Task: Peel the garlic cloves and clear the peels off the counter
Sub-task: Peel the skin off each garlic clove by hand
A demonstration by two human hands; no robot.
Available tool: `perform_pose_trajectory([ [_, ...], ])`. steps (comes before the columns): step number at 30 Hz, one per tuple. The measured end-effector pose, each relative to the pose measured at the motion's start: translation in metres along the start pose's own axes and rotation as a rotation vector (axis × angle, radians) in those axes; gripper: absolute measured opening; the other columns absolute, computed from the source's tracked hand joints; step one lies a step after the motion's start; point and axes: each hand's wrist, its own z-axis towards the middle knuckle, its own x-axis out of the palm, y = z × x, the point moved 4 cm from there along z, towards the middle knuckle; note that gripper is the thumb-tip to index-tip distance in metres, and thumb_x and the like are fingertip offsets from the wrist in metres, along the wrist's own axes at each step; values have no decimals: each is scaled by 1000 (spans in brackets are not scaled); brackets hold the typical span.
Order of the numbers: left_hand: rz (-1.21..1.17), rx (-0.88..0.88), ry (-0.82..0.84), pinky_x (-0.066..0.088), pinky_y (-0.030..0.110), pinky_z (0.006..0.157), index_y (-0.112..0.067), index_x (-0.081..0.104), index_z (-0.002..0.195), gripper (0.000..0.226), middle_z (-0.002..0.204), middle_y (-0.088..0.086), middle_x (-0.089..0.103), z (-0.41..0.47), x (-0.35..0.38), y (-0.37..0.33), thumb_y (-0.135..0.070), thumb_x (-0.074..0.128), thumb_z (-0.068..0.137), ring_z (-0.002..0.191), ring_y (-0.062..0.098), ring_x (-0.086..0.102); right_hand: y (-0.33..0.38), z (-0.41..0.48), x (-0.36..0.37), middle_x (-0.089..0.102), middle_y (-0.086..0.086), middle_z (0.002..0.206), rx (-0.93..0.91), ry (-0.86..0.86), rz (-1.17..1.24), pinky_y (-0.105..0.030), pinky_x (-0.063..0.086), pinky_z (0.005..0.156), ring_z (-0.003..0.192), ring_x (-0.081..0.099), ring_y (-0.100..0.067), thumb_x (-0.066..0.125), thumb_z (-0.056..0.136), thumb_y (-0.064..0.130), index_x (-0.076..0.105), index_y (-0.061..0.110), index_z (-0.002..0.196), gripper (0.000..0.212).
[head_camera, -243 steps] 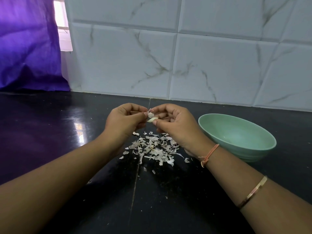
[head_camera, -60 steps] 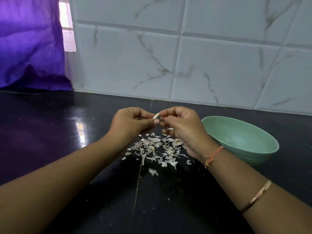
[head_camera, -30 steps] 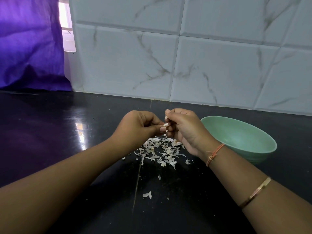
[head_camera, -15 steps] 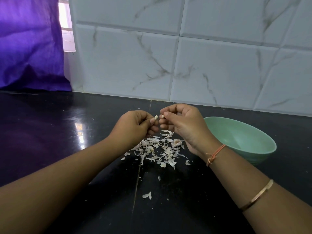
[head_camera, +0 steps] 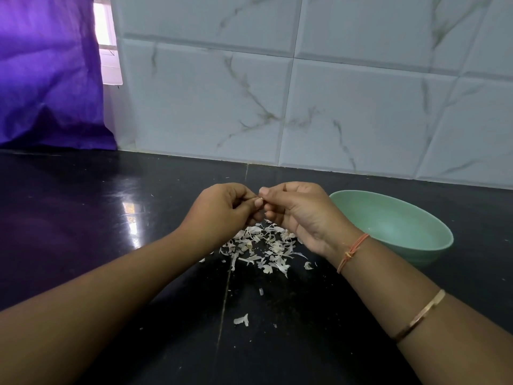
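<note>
Down on the black counter (head_camera: 83, 218) now, both hands close together at dead centre. Left hand (head_camera: 222, 211) curled in tight, thumb tip against forefinger, knuckles toward twelve o'clock. Right hand (head_camera: 301, 215) curled the same way, palm side toward the camera, its fingertips meeting the left's at one small spot. A pinch on both sides, clearly, but whatever sits inside it covered by the fingers: cannot tell if a garlic clove is in there, or which hand has it.

Directly under the hands, toward six o'clock, the pile of peels (head_camera: 261, 245): pale, papery scraps heaped loosely on the counter and spreading a little past the right wrist. Further out at six o'clock from the pile, well apart from it, one stray peel (head_camera: 241, 320) lying alone beside the counter's seam. A few tiny flakes between the two.

At three o'clock of the right hand, a pale green bowl (head_camera: 388, 223), upright, near the wrist but not touching it, its inside partly hidden by the hand. On the right wrist an orange thread (head_camera: 352, 251); further up the forearm a thin metal bangle (head_camera: 419, 315).

At twelve o'clock, a marbled white tiled wall (head_camera: 333, 107) rising from the counter's back edge. At ten o'clock, a purple curtain (head_camera: 47, 79) down to the counter.
</note>
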Motion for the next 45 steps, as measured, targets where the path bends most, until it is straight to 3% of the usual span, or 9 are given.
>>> perform_pose_trajectory([
  [7,117,68,-72,50,30,60,-25,63,64,22,57,-11,65,-1,-5,-3,-21,64,85,55,11,59,3,1,1,52,-7,62,-57,-49,-123,-14,42,47,48,45,-6,58,90,8,58,4,69,21],
  [15,268,214,-109,45,28,58,-24,61,68,16,64,-6,65,-6,-4,-12,-22,64,84,60,11,56,1,-1,1,50,-14,73,0,-71,-42,-14,33,43,49,38,-7,57,91,11,54,7,64,27],
  [21,69,58,-191,48,36,58,-18,63,63,16,64,6,65,-1,-14,0,-28,64,75,57,14,55,0,-1,1,57,-12,70,136,-30,153,-18,51,47,58,53,-13,40,100,20,62,-3,75,40],
  [25,49,-57,-197,53,42,65,-16,62,60,17,59,4,65,2,-20,7,-27,60,72,55,15,55,6,-1,-1,61,-22,84,210,32,315,-31,57,69,77,63,-26,33,93,2,57,-10,89,28],
  [29,117,-101,-158,55,44,70,-14,61,60,18,60,0,67,2,-17,12,-21,60,77,61,22,61,5,-2,2,62,-26,95,133,70,249,-32,58,75,88,64,-28,32,87,-20,56,-13,95,27],
  [35,216,-126,-109,48,30,61,-22,62,68,15,62,-5,64,3,-14,14,-30,73,74,56,8,56,4,-2,1,63,-23,92,59,19,193,-29,58,71,85,66,-25,38,90,-18,57,-7,91,22],
  [40,90,-9,-143,49,28,62,-27,63,71,17,65,-7,59,2,-14,3,-13,65,79,58,7,52,3,-2,1,63,-18,95,37,8,159,-34,55,79,87,66,-19,37,91,-16,57,1,91,26],
  [43,6,-9,-74,51,32,63,-23,67,72,8,66,1,65,-3,-8,-5,-19,67,79,60,11,56,5,-1,2,65,-14,98,-13,10,115,-36,49,89,87,65,-16,40,90,-14,58,8,94,28],
  [45,-88,-77,-3,51,29,59,-16,69,71,13,67,4,67,-6,-2,-6,-27,71,77,60,10,58,6,-3,5,64,-15,100,-46,37,130,-32,51,86,91,65,-17,41,90,-15,57,8,97,29],
])
